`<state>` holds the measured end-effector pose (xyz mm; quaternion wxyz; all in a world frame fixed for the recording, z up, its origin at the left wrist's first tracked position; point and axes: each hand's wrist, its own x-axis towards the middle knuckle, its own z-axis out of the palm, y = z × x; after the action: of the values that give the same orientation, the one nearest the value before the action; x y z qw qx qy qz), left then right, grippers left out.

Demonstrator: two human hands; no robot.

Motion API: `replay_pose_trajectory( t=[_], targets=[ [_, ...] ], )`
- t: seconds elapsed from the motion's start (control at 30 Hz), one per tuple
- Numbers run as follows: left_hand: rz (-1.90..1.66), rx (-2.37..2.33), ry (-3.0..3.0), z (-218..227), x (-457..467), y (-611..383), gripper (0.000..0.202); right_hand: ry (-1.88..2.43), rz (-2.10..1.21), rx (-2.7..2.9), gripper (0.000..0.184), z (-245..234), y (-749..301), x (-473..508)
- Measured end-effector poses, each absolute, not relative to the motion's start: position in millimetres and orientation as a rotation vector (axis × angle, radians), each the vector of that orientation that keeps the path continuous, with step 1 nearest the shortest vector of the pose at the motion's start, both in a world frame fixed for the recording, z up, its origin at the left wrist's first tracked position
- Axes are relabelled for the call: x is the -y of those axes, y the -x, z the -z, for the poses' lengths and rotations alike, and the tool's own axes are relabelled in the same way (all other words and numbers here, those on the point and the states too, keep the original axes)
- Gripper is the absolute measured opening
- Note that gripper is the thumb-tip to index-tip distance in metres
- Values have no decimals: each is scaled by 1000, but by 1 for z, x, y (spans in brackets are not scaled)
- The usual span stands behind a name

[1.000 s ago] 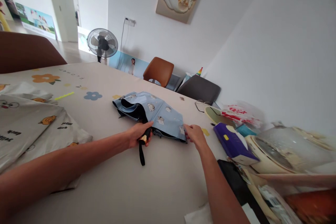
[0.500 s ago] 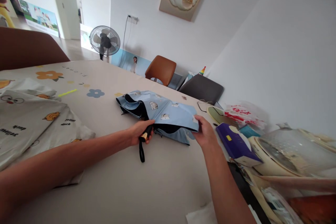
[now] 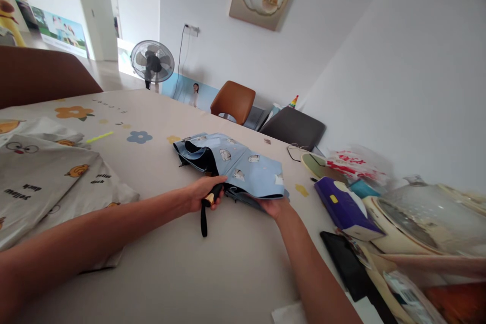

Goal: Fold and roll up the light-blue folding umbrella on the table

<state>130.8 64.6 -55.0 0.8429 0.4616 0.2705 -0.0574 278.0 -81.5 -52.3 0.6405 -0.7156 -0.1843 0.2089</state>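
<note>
A light blue folding umbrella (image 3: 243,162) with small white animal prints and a black lining lies loosely folded over the table. Its black handle with a gold band and a wrist strap points toward me. My left hand (image 3: 207,191) is closed around that handle, near the base of the canopy. On the right, my right hand (image 3: 275,206) reaches beneath the near edge of the canopy; its fingers are hidden under the fabric, so their grip does not show.
A pale cloth with duck prints (image 3: 56,172) covers the table's left part. Along the right stand a purple tissue box (image 3: 343,207), a black phone-like slab (image 3: 343,263), a clear-lidded cooker (image 3: 410,212), glasses (image 3: 298,149) and a plastic bag (image 3: 355,162). Chairs and a fan (image 3: 152,62) are beyond.
My right hand has gone from pinching the canopy's right edge to underneath it, moving down and left. That flap now lies over the hand. My left hand keeps its hold on the handle.
</note>
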Motion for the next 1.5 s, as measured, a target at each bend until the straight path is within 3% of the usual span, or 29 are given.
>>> replay_pose_trajectory(
  t=[0.13, 0.37, 0.97, 1.3, 1.5],
  targets=[
    [113, -575, -1014, 53, -63, -131, 31, 1456, -710, 334, 25, 58, -269, 75],
    [106, -564, -1010, 54, -62, -130, 39, 1287, -811, 236, 18, 59, -265, 73],
    [114, -554, -985, 49, -62, -130, 42, 1280, -812, 170, 29, 49, -258, 69],
    [109, -578, -1037, 50, -60, -132, 31, 1307, -729, 214, 27, 54, -260, 66],
    [98, -579, -1105, 50, -59, -132, 30, 1529, -309, 406, 31, 58, -257, 59]
  ],
)
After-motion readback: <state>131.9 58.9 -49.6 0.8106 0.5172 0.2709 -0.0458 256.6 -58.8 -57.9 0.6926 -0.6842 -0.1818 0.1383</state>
